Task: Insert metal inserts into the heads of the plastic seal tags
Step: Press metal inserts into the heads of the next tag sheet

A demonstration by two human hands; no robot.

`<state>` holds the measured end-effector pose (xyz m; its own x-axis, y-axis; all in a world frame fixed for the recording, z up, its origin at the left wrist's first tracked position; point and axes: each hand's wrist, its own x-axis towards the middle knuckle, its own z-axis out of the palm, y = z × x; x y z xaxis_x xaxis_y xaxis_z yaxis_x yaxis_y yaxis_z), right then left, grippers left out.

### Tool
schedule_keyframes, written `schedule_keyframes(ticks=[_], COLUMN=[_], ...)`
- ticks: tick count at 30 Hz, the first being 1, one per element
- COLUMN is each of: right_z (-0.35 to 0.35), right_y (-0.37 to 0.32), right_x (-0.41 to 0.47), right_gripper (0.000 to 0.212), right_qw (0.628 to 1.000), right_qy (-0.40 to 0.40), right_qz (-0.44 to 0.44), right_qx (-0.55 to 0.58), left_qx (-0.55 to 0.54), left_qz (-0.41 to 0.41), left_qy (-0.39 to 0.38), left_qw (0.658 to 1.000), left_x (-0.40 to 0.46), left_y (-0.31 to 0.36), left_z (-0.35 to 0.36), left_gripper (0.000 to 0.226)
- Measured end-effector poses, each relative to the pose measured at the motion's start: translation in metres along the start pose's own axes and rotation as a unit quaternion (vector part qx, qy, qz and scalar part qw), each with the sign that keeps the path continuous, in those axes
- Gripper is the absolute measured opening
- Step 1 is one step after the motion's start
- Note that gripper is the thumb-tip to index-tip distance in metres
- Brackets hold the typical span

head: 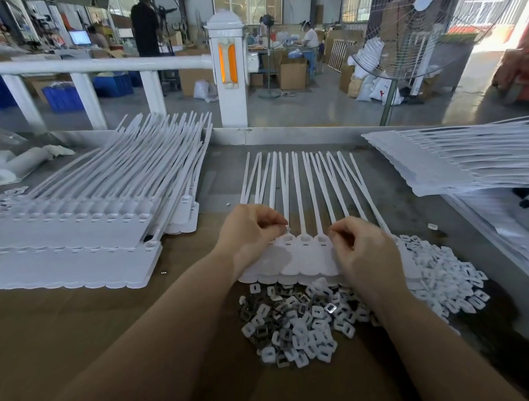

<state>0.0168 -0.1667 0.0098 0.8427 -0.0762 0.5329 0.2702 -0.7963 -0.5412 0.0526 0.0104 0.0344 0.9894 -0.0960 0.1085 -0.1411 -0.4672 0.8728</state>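
Seal tag strip (306,256): laid flat at table centre, heads toward the person, tails fanned to 12 o'clock.
Metal insert (287,229): pinched at left fingertips, just above a tag head.
Left hand (252,231): fingers curled, insert held.
Right hand (363,247): fingers curled over the strip's right heads; contents cannot be told.
Insert pile (303,324): at 6 o'clock of the strip.
Stacked tags (84,228): at 9 o'clock.

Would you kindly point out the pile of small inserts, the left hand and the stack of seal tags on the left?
pile of inserts (297,327): head view, middle of heap.
left hand (251,234): head view, back of hand.
stack of seal tags (76,265): head view, flat label part.
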Motion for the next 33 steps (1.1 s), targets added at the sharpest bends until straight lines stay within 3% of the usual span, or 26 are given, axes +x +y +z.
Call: schedule_keyframes(ticks=[5,14,20,28,33], right_z=[0.002,0.003,0.006,0.007,0.007], right_y=[0.001,0.003,0.005,0.006,0.007], right_x=[0.001,0.001,0.0,0.001,0.001], right_gripper=[0.007,0.006,0.005,0.005,0.006], right_qw=[1.0,0.999,0.999,0.999,0.999], right_qy=[-0.019,-0.03,-0.027,-0.028,-0.028], right_qz=[0.003,-0.003,-0.006,-0.002,-0.002], right_qx=[-0.017,-0.022,-0.029,-0.033,-0.032], left_qx=[0.034,0.191,0.191,0.171,0.178], left_qz=[-0.015,0.008,0.017,0.022,0.038], left_qy=[-0.028,-0.1,-0.107,-0.056,-0.075], left_qw=[0.999,0.976,0.976,0.983,0.98], left_x=[0.011,0.018,0.019,0.019,0.018], left_y=[0.001,0.011,0.013,0.004,0.002], left_z=[-0.001,0.003,-0.001,0.0,-0.002], left_gripper=[0.006,0.015,0.011,0.004,0.006])
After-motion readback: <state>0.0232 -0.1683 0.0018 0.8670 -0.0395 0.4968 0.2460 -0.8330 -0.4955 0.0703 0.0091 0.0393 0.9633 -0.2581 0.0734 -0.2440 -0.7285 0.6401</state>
